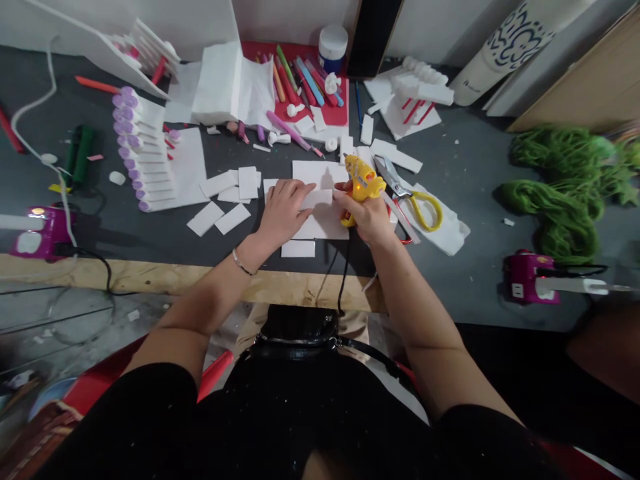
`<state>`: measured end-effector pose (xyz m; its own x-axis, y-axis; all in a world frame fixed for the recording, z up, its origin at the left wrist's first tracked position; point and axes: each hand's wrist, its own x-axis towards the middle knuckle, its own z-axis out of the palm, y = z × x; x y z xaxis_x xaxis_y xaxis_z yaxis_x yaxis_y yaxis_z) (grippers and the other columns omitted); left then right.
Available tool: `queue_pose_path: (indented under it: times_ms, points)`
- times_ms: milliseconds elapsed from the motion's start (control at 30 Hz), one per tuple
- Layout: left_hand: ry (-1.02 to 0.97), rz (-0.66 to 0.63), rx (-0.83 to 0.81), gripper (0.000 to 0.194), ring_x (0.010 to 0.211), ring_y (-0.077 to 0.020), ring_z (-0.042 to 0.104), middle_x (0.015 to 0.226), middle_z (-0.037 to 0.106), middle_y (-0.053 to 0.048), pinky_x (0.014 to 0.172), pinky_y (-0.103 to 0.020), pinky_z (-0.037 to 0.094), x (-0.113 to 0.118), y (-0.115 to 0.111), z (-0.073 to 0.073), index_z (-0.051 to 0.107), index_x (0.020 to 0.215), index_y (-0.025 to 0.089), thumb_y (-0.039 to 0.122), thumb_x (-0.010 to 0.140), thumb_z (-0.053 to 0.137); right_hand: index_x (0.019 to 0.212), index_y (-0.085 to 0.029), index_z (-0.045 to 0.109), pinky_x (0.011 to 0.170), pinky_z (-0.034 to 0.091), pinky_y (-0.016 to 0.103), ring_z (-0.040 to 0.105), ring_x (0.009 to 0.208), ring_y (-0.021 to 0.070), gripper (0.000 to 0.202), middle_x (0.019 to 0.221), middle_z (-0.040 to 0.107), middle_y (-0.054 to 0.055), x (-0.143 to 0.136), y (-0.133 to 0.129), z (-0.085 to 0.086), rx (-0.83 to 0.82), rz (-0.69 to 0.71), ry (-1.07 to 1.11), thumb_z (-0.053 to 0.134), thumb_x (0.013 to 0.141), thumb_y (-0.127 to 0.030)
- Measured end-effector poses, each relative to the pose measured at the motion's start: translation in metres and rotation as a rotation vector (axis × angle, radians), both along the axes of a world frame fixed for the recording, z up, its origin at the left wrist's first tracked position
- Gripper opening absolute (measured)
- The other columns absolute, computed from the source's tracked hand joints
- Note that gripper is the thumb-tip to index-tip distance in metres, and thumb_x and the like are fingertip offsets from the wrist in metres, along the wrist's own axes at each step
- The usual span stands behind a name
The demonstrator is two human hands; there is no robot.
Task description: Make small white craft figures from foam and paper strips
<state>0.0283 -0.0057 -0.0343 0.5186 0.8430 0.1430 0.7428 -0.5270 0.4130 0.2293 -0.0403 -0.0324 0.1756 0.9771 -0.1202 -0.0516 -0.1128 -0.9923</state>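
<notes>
My left hand pinches the left end of a small white card, which lies over a larger white sheet. In my right hand is a yellow glue gun, its nozzle pointing up and left and its cord running down over the table edge. The fingertips of my right hand are at the card's right end. One loose white piece lies just below the sheet, and several more white rectangles are left of my left hand.
Yellow-handled scissors lie right of my right hand. Behind are markers on a red mat and a white-lidded jar. Green yarn and a purple box are at the right. A person's arm shows at lower right.
</notes>
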Motion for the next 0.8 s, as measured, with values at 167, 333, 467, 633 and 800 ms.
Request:
queue_pose_path:
  times_ms: [167, 333, 467, 633, 800]
  points:
    - [-0.095, -0.039, 0.052, 0.051, 0.132, -0.0313, 0.054, 0.138, 0.063, -0.014, 0.111, -0.046, 0.042, 0.002, -0.003, 0.001, 0.054, 0.146, 0.023, 0.051, 0.104, 0.051, 0.089, -0.03, 0.055, 0.062, 0.058, 0.037, 0.059, 0.067, 0.0139, 0.033, 0.096, 0.065, 0.0, -0.007, 0.0, -0.003, 0.048, -0.012, -0.045, 0.079, 0.074, -0.047]
    - [-0.186, 0.025, 0.085, 0.051, 0.13, -0.0307, 0.055, 0.136, 0.064, -0.015, 0.113, -0.047, 0.043, -0.001, -0.005, 0.001, 0.055, 0.14, 0.021, 0.055, 0.103, 0.051, 0.087, -0.03, 0.055, 0.061, 0.058, 0.037, 0.056, 0.061, 0.0126, 0.025, 0.088, 0.062, -0.002, -0.007, 0.002, -0.011, 0.059, -0.084, -0.056, 0.074, 0.076, -0.042]
    - [-0.163, 0.099, 0.098, 0.037, 0.123, -0.0316, 0.059, 0.123, 0.068, -0.013, 0.111, -0.052, 0.044, -0.022, 0.0, 0.01, 0.064, 0.118, 0.024, 0.053, 0.104, 0.047, 0.09, -0.03, 0.054, 0.072, 0.062, 0.038, 0.058, 0.073, 0.0136, 0.03, 0.095, 0.063, -0.001, -0.004, 0.005, -0.016, 0.071, -0.078, -0.01, 0.076, 0.073, -0.042]
    - [-0.032, 0.308, 0.132, 0.06, 0.141, -0.0389, 0.048, 0.143, 0.059, -0.016, 0.118, -0.059, 0.038, -0.077, 0.019, 0.016, 0.057, 0.136, 0.028, 0.07, 0.093, 0.058, 0.09, -0.03, 0.055, 0.072, 0.061, 0.034, 0.057, 0.077, 0.013, 0.03, 0.1, 0.062, 0.0, -0.003, 0.006, -0.021, 0.062, -0.082, 0.038, 0.077, 0.071, -0.037]
    - [0.169, 0.389, 0.014, 0.065, 0.135, -0.0469, 0.054, 0.136, 0.063, -0.025, 0.112, -0.065, 0.04, -0.1, 0.028, 0.011, 0.057, 0.138, 0.018, 0.065, 0.093, 0.06, 0.092, -0.03, 0.055, 0.075, 0.059, 0.037, 0.059, 0.085, 0.0155, 0.027, 0.111, 0.062, 0.001, -0.001, 0.006, -0.026, 0.089, -0.047, 0.006, 0.074, 0.074, -0.038]
